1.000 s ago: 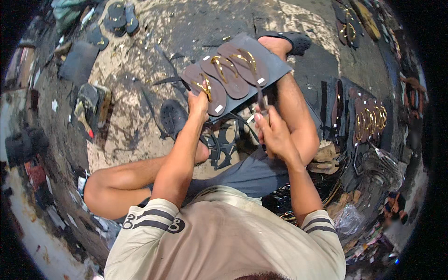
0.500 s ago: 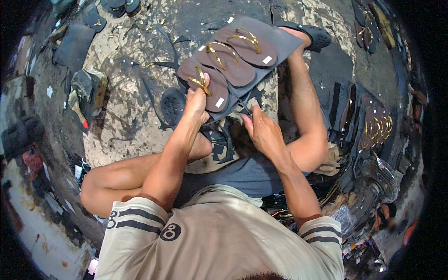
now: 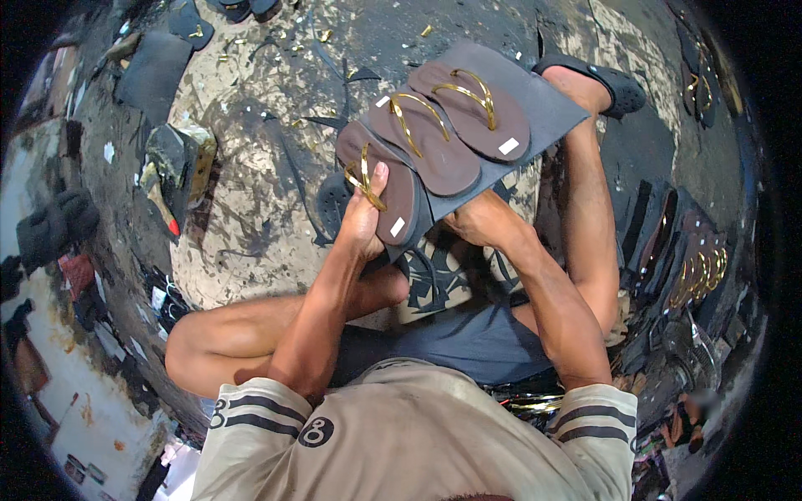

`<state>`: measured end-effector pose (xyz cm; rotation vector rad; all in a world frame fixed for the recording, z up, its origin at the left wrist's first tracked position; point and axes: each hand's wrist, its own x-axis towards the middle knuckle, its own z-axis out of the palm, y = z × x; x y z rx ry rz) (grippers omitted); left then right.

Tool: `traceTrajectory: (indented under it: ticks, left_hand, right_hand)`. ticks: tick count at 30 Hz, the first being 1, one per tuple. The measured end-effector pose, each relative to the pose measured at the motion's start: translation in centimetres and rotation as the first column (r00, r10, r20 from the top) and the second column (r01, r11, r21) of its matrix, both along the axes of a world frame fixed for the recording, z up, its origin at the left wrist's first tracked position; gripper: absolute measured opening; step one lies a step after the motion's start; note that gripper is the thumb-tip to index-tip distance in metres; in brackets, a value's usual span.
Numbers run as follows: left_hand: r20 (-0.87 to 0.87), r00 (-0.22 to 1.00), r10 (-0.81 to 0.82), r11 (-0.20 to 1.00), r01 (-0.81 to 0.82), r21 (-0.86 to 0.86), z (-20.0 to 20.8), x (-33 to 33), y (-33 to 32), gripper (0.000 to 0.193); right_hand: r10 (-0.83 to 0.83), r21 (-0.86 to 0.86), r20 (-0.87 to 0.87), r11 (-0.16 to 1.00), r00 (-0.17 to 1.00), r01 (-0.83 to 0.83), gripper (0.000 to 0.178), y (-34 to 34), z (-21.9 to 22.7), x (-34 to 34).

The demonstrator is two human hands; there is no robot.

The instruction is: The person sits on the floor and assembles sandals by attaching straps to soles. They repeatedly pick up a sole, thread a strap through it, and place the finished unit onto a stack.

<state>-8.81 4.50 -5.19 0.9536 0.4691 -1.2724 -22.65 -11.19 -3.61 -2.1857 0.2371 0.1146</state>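
Note:
A dark grey rubber sheet (image 3: 557,110) is held up above my lap. Three brown sandals with gold straps lie side by side on it: a left one (image 3: 401,188), a middle one (image 3: 443,157) and a right one (image 3: 505,125). Small white labels stick to some of them. My left hand (image 3: 365,215) grips the left sandal and the sheet's end, its thumb on top beside the gold strap and its other fingers out of sight underneath. Under the near edge of the sheet reaches my right hand (image 3: 489,221); its fingers are hidden there.
Black scraps (image 3: 430,275) lie on the stained board (image 3: 251,188) between my legs. To the left are a brush (image 3: 159,200) with a red-tipped handle and a block (image 3: 199,163). More gold-strapped sandals (image 3: 700,271) stand in a row at right. Black clogs (image 3: 620,88) are at my feet.
My right hand has gone from beside the sheet's near edge to beneath it. The sheet with its sandals sits farther right and lower in view, which has itself shifted. My left hand keeps its hold.

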Motion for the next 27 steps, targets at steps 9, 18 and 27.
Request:
traceTrajectory:
  ticks: [9, 18, 27]
  left_hand:
    - [0.14, 0.982, -0.125, 0.987, 0.11, 0.113, 1.0, -0.1, 0.8, 0.05]
    - [0.207, 0.971, -0.121, 0.99, 0.103, 0.094, 7.5, -0.9, 2.4, 0.05]
    - [0.795, 0.48, -0.37, 0.927, 0.248, 0.282, 17.8, -1.6, 11.0, 0.051]
  right_hand:
    - [-0.249, 0.006, 0.345, 0.965, 0.905, 0.263, 0.052, 0.4, -0.4, 4.9]
    - [-0.486, -0.01, 0.392, 0.847, 0.782, 0.531, 0.042, 3.9, -1.4, 8.3]
    - [-0.419, 0.91, -0.115, 0.32, 0.901, 0.265, 0.042, 6.7, 10.8, 7.1]
